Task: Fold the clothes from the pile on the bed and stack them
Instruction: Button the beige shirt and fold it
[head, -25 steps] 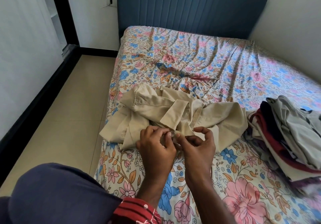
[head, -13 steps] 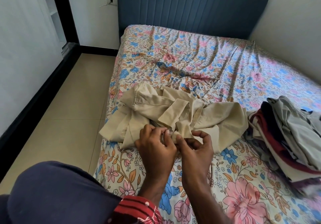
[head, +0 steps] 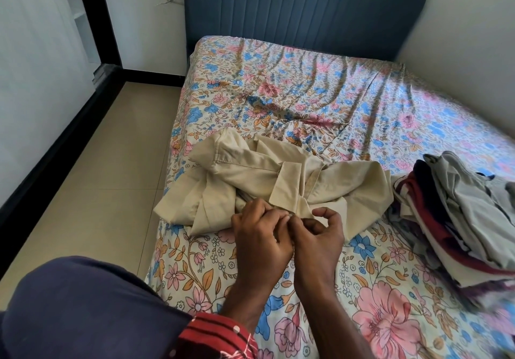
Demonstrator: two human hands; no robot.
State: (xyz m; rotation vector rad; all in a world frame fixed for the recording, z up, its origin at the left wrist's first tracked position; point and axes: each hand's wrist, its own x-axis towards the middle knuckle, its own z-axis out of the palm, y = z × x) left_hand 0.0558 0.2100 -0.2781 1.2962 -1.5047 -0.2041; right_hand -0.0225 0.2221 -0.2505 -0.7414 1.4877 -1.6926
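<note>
A bed (head: 320, 93) with a flowered sheet fills the frame, a blue headboard (head: 301, 7) at the top. A crumpled beige shirt (head: 250, 180) lies at centre. Just below it the left hand (head: 260, 238) and right hand (head: 317, 237) meet, fingers curled and pinching the shirt's near edge. A pile of clothes (head: 457, 211) sits at the right edge, beside the shirt.

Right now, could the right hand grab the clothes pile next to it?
Probably yes. The right hand is busy pinching the beige garment, but only bare sheet lies between it and the clothes pile.
</note>
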